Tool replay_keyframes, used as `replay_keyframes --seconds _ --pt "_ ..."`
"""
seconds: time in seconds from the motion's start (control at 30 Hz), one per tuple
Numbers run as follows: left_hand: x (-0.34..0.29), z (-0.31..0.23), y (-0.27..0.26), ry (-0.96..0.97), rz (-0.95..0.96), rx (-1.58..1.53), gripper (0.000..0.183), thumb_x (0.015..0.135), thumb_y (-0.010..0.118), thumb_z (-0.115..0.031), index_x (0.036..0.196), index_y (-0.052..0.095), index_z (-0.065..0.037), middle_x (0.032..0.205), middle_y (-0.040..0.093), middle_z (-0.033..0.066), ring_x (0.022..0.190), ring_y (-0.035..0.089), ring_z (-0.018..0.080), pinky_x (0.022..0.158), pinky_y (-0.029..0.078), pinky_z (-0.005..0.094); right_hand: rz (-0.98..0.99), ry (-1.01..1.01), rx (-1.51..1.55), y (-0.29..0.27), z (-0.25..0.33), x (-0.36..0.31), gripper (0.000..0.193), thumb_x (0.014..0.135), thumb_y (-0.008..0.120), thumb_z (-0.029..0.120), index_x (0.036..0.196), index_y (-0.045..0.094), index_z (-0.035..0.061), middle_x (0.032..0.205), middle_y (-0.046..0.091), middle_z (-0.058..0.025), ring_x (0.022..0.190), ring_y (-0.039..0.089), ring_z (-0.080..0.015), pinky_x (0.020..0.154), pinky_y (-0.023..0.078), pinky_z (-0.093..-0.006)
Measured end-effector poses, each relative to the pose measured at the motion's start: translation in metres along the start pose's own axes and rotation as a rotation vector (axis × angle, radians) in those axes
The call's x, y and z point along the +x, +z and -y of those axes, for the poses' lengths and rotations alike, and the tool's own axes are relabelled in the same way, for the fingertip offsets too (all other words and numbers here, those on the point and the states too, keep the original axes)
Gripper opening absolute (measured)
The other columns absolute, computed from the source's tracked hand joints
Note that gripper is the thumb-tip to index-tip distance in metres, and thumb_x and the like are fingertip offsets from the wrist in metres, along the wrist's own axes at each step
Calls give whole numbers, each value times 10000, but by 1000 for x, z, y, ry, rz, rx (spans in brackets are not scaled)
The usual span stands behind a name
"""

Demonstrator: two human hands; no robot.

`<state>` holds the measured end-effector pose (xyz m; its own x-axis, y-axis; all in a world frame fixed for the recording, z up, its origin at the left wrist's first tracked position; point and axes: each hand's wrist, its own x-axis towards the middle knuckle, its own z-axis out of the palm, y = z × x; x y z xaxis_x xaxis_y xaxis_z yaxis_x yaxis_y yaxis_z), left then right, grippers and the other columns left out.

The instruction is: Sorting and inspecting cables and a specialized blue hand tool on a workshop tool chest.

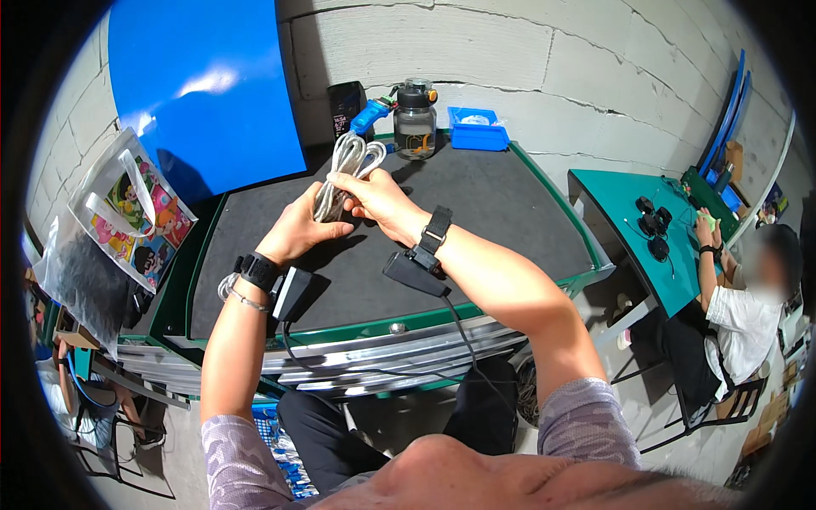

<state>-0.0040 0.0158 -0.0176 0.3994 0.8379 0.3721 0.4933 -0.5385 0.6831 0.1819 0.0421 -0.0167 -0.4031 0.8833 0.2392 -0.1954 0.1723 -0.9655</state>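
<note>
A pale grey cable (347, 161), folded into a looped bundle, is held upright above the dark mat of the bench. A blue connector (371, 114) sticks up from its far end. My left hand (299, 225) grips the lower end of the bundle from the left, its thumb pointing right. My right hand (382, 202) is closed on the loops from the right, with the thumb and fingers at the middle of the bundle. Some of its fingertips are hidden behind the cable. Both wrists wear black straps with small black boxes.
Behind the cable stand a water bottle (416, 123), a black box (346, 108) and a blue tray (478, 129). A blue panel (208, 93) leans at the back left, near a printed bag (140, 208). Black leads hang from the wrist boxes. At right, a person works at a green table (612, 221).
</note>
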Motion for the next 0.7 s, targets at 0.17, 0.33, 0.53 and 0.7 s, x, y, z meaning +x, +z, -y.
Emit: replay_keyframes --seconds 0.17,0.33,0.53,0.7 --pt "-3 -8 0 -110 80 -147 521 852 763 -308 1194 494 -22 1009 590 17 918 559 87 798 490 252 0 -38 -7 -3 -2 3 179 902 665 285 902 633 109 772 612 59 618 502 -6 552 406 -172" --pt "-5 -11 0 -214 72 -146 438 910 693 -327 1161 476 -42 952 600 37 792 597 103 687 521 277 39 84 222 -2 -3 2 383 926 586 503 892 629 124 749 606 43 630 522 -33 581 424 -213" --pt "-5 -10 -1 -191 89 -16 443 899 704 -333 1030 424 -16 870 631 119 739 637 152 647 532 316 -19 174 149 -3 3 -1 456 928 518 587 901 615 141 794 603 35 655 540 -45 607 424 -209" --pt "-1 -9 -1 -151 74 116 456 891 712 -334 1021 415 -13 862 634 148 738 647 200 645 525 344 -48 170 170 0 7 -4 417 933 522 532 915 607 124 825 620 14 659 586 -68 586 431 -211"
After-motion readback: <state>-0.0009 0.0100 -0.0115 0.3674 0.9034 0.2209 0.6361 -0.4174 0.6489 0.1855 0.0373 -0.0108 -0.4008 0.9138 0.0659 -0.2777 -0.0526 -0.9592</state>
